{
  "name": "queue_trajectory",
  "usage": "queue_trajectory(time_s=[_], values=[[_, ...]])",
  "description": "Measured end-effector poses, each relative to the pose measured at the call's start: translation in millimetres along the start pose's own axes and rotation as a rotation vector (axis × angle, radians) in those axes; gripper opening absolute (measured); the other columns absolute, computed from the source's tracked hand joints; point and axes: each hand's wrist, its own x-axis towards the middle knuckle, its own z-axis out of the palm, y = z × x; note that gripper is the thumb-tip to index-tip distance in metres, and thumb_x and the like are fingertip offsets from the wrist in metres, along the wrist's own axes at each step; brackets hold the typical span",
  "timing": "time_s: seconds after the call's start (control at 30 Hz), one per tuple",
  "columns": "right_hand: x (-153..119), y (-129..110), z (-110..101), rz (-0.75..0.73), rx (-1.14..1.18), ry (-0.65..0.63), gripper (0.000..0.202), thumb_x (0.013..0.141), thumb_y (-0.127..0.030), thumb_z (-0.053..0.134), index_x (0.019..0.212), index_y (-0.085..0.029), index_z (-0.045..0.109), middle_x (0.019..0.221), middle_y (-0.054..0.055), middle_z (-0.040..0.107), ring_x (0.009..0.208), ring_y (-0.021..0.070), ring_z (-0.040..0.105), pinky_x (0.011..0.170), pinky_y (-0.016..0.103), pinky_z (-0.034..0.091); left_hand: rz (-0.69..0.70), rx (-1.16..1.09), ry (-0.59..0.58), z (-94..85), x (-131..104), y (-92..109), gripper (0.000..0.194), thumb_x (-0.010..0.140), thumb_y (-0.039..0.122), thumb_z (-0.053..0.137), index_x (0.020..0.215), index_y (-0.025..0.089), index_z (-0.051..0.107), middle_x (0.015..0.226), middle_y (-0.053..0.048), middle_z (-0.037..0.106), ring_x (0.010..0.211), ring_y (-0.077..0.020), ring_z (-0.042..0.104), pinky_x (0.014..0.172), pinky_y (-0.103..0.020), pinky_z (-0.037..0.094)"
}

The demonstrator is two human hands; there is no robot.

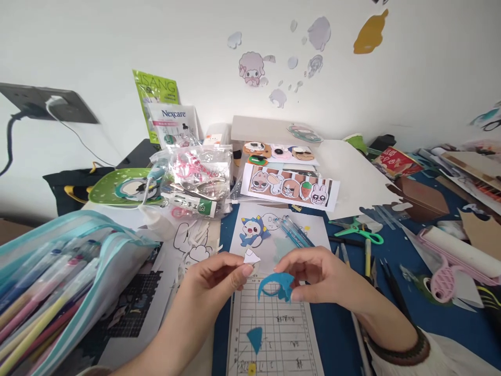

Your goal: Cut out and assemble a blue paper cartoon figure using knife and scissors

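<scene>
My left hand (221,277) pinches a small white paper cutout (251,256) between thumb and forefinger. To its right, my right hand (313,271) grips a blue paper cutout (277,287) by its edge; the cutout has an opening in it. Both pieces are held up in the air, apart from each other. Below them lies a gridded sheet (282,339) with handwriting, and on it rest a blue triangular piece (255,339) and a tiny yellow piece (252,368). Just beyond my hands is a paper with a blue-and-white cartoon figure (252,232) and several blue pens (291,230).
A pencil bag (90,256) full of pens fills the left. Clear plastic bags (199,177) and sticker sheets (289,187) stand at the back. On the right lie green-handled scissors (360,230), black tweezers (391,287), and a pink-handled lint roller (444,277).
</scene>
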Motion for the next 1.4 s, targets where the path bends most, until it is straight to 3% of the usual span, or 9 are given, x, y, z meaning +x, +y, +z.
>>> queue_trajectory(time_s=[0.2,0.4,0.53,0.67,0.87,1.07,1.27,1.4], values=[[1,0,1,-0.033,0.001,-0.035,0.027,0.071,-0.025,0.083,0.095,-0.019,0.074,0.085,0.002,0.071,0.074,0.0112,0.064,0.068,0.022,0.051,-0.046,-0.058,0.004,-0.2,1,3,0.015,0.052,0.034,0.079,0.052,0.022,0.070,0.051,0.004,0.057,0.054,-0.0107,0.048,0.056,-0.021,0.042],[-1,2,-4,-0.093,-0.018,-0.035,0.027,0.073,-0.029,0.081,0.096,-0.018,0.073,0.083,0.003,0.068,0.077,0.0141,0.062,0.070,0.026,0.052,0.092,0.041,-0.071,-2.3,-1,0,0.023,0.067,0.040,0.071,0.056,0.021,0.065,0.055,0.003,0.054,0.056,-0.0123,0.047,0.058,-0.023,0.042],[-1,5,-2,-0.205,0.073,-0.003,0.017,0.074,-0.029,0.081,0.085,-0.019,0.073,0.077,0.001,0.065,0.077,0.0140,0.062,0.073,0.027,0.051,0.188,0.199,-0.085,-2.5,-4,-5,0.025,0.076,0.039,0.064,0.059,0.021,0.061,0.059,0.002,0.056,0.059,-0.0146,0.049,0.057,-0.025,0.040],[1,5,5,-0.237,0.110,0.006,0.012,0.072,-0.031,0.082,0.074,-0.021,0.075,0.086,0.003,0.061,0.083,0.0156,0.062,0.074,0.029,0.054,0.305,0.362,-0.092,-3.2,-6,-8,0.024,0.082,0.036,0.061,0.063,0.022,0.061,0.062,0.001,0.058,0.061,-0.0159,0.052,0.057,-0.025,0.041],[2,7,15,-0.159,0.138,-0.051,0.007,0.073,-0.029,0.082,0.078,-0.025,0.079,0.105,0.004,0.064,0.083,0.0130,0.063,0.082,0.029,0.052,0.483,0.591,-0.123,-5.9,-8,-12,0.020,0.086,0.026,0.059,0.067,0.021,0.064,0.064,0.001,0.062,0.060,-0.0148,0.056,0.057,-0.024,0.044],[3,8,19,-0.125,0.120,-0.018,0.008,0.075,-0.031,0.080,0.080,-0.025,0.079,0.090,0.002,0.070,0.081,0.0125,0.064,0.078,0.026,0.051,0.648,0.743,-0.115,-7.6,-10,-14,0.017,0.085,0.018,0.057,0.070,0.019,0.066,0.067,-0.002,0.066,0.062,-0.0158,0.063,0.056,-0.024,0.047],[2,9,19,-0.108,0.156,-0.030,0.010,0.071,-0.030,0.083,0.077,-0.023,0.078,0.089,0.002,0.073,0.079,0.0132,0.066,0.076,0.025,0.052,0.639,0.790,-0.122,-8.8,-9,-9,0.018,0.085,0.025,0.062,0.070,0.018,0.068,0.067,-0.004,0.068,0.060,-0.0185,0.066,0.054,-0.027,0.049],[1,8,20,-0.084,0.160,-0.031,0.012,0.070,-0.031,0.083,0.075,-0.022,0.076,0.091,0.004,0.073,0.081,0.0147,0.068,0.078,0.028,0.053,0.703,0.713,-0.076,-9.8,-9,-10,0.010,0.084,0.025,0.065,0.087,0.021,0.074,0.084,-0.007,0.074,0.073,-0.0205,0.071,0.064,-0.028,0.054]])
